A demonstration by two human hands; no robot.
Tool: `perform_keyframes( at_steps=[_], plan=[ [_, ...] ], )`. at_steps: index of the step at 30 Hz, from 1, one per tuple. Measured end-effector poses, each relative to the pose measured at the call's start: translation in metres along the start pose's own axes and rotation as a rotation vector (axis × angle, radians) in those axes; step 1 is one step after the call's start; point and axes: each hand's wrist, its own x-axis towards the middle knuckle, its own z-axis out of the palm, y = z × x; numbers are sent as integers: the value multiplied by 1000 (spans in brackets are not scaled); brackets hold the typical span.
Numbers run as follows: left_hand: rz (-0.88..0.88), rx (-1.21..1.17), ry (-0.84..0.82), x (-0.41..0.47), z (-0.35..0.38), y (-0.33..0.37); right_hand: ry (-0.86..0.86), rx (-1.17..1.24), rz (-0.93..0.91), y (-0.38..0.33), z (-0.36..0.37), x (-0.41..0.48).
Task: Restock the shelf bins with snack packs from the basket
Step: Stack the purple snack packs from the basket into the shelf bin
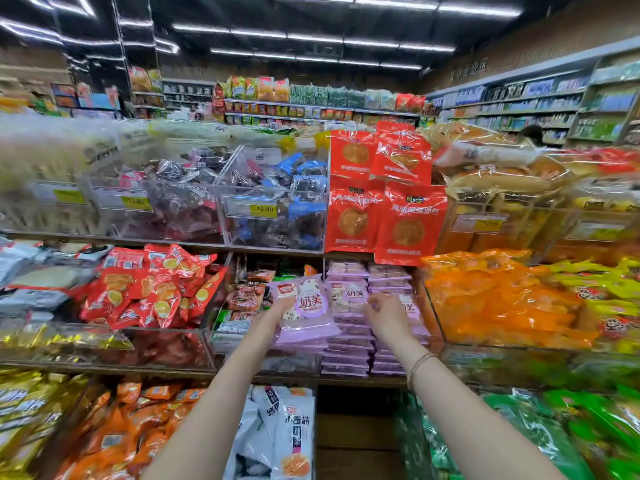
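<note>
I hold one purple pack (pixel 310 308) in my left hand (pixel 282 306), gripped from behind near its left edge, so the pack hides most of my fingers. It hangs upright just in front of the middle shelf (pixel 162 370), at the left side of the purple stacks (pixel 346 355). My right hand (pixel 386 315) lies on top of the right-hand stack with fingers bent down; whether it pinches a pack or only presses, I cannot tell. The stacks stand in neat columns and rise high in their bin, so I judge this bin close to full, with this pack not yet laid down. The basket is out of view, so I cannot say how many packs remain. To the left are red packs (pixel 156 289), to the right orange packs (pixel 502 299), and above hang red bags (pixel 381 202)
</note>
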Motion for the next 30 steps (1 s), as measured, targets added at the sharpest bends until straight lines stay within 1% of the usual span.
perform_keyframes(
  at_steps=[3,5,7,8,9,10,12,14,17,22,24,27,30],
  plan=[
    [10,19,16,-1,1,2,-42,-81,36,-5,-4,-1],
    [19,24,24,0,1,1,-14,-108,9,-11,-7,-5],
    [23,27,28,-1,1,2,65,-48,-92,-25,-7,-15],
    [29,29,30,-1,1,1,50,41,-134,-35,-7,-21],
    [34,36,36,-1,1,1,-20,164,-144,-45,-5,-28],
    [41,43,42,-1,1,1,-129,276,-122,-55,-2,-34],
    [46,42,52,0,2,0,-303,395,-57,-68,4,-44],
    [33,48,65,0,1,0,-344,420,-35,-70,9,-46],
    [12,69,102,4,2,-2,-356,539,41,-66,10,-49],
    [9,59,89,10,3,-8,-268,720,158,-53,3,-48],
    [-1,57,102,13,3,-9,-199,781,258,-43,-5,-46],
    [20,47,101,16,2,-11,-46,864,369,-23,-23,-41],
    [27,45,96,16,2,-11,38,960,512,-2,-37,-37]
  ],
)
